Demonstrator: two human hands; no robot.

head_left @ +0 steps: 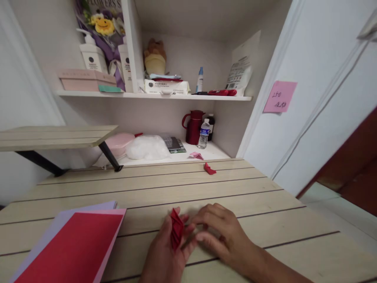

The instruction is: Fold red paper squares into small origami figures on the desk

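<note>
A small red folded paper piece (176,230) lies upright in my left hand (165,247), between its thumb and curled fingers. Just to the right is my right hand (224,232), its bent fingers close to the left fingertips. Its thumb and forefinger are apart, and nothing shows between them. Another red paper fold (209,169) rests near the back edge of the table, with a pink paper fold (196,155) behind it. Sheets of coloured paper, a red sheet (73,247) on top, lie to the left of my hands.
The slatted wooden table (282,224) meets a white shelf unit (165,96) at the back. A dark red jug (193,127) and a water bottle (204,134) stand there. At the left rises a small wooden riser (59,135) on black legs.
</note>
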